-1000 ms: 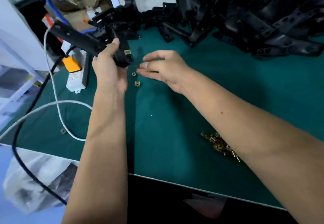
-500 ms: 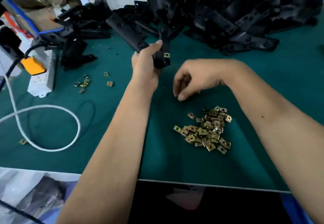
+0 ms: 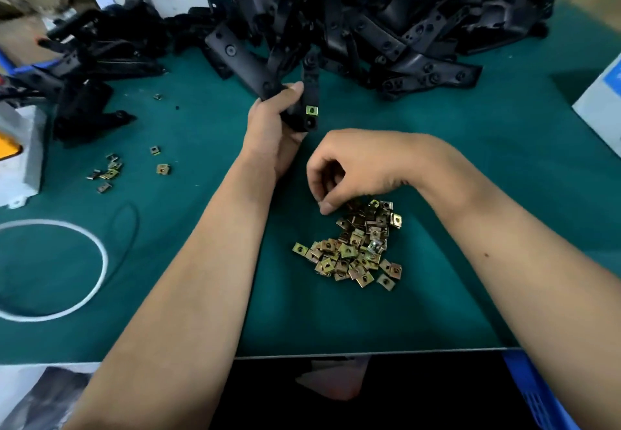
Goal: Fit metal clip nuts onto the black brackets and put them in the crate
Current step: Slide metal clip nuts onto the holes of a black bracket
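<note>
left hand (image 3: 268,127) clamped on black bracket (image 3: 304,107), one clip nut (image 3: 312,110) seated | right hand (image 3: 356,167) curled, fingertips on nut pile (image 3: 356,244) at 5 o'clock, grasp unclear | pinch one nut only, open side leading

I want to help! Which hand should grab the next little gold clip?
Probably the right hand: its curled fingers hang right above the clip nut pile. The left hand is busy gripping the black bracket.

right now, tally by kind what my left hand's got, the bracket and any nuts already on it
black angled bracket gripped in the left hand: 1
square yellow metal clip nut fitted on it: 1
total: 2
</note>
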{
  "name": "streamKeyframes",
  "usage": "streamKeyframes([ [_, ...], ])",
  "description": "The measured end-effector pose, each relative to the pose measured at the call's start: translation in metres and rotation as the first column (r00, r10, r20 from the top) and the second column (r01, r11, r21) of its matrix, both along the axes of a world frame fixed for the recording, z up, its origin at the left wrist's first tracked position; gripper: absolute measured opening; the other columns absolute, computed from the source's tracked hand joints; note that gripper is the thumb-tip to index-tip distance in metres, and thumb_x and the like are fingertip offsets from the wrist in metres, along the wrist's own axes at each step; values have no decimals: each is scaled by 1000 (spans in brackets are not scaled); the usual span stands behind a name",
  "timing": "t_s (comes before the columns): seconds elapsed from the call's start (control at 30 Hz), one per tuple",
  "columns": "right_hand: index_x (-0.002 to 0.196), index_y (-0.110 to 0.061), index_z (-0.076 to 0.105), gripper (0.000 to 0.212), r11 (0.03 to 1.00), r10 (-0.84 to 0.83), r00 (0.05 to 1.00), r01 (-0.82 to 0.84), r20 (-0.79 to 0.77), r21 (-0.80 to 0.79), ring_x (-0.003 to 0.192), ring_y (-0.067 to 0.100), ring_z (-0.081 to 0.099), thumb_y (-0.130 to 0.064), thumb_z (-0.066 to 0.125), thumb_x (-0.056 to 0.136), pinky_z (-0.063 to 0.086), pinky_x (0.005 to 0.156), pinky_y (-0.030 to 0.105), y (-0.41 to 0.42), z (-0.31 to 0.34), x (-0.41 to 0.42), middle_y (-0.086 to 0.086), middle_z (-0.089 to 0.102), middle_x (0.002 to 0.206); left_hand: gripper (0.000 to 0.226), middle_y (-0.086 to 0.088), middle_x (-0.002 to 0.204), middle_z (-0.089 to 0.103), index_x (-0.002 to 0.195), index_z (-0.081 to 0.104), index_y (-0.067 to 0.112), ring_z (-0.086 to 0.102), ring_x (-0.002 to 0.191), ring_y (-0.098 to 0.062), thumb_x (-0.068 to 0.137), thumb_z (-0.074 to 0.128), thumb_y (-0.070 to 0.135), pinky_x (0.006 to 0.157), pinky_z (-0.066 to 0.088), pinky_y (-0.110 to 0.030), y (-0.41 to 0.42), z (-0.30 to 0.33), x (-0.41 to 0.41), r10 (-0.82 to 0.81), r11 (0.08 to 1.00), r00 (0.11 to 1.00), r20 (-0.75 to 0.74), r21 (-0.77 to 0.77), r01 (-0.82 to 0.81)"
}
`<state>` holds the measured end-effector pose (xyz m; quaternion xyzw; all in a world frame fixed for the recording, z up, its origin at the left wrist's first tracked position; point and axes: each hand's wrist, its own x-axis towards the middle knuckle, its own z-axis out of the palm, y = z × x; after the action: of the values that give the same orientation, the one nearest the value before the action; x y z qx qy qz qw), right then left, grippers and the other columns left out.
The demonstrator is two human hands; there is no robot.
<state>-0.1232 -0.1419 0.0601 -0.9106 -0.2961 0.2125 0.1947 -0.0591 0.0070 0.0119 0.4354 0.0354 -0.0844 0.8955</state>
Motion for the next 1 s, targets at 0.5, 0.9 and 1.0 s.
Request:
streamKeyframes([
  [0.5, 82, -10, 73, 15, -41, -534, 681, 572, -502, 819, 56, 10, 59, -16, 74, 95, 46, 49, 19, -43, -45, 10, 5, 71, 70, 6, -1, 84, 63, 99, 59, 11, 62, 73, -15, 96, 64, 9, 61, 50, -28, -3, 9, -14, -153, 954, 984, 92, 272, 123],
  [0.9, 85, -6, 72, 17, -129, -496, 648, 603, -578, 787, 54, 12, 62, -16, 70, 98, 50, 50, 19, -30, -44, 11, 6, 72, 69, 14, -4, 87, 67, 107, 57, 8, 65, 76, -18, 95, 66, 9, 62, 53, -29, -11, 10, -21, -225, 940, 971, 80, 279, 195],
  [1.0, 79, -8, 70, 23, -122, -526, 631, 607, -570, 785, 52, 12, 60, -22, 73, 96, 48, 48, 20, -29, -45, 11, 5, 70, 65, 13, -2, 84, 68, 104, 58, 9, 65, 76, -18, 95, 67, 9, 63, 52, -30, -12, 9, -22, -237, 930, 968, 83, 307, 202],
])
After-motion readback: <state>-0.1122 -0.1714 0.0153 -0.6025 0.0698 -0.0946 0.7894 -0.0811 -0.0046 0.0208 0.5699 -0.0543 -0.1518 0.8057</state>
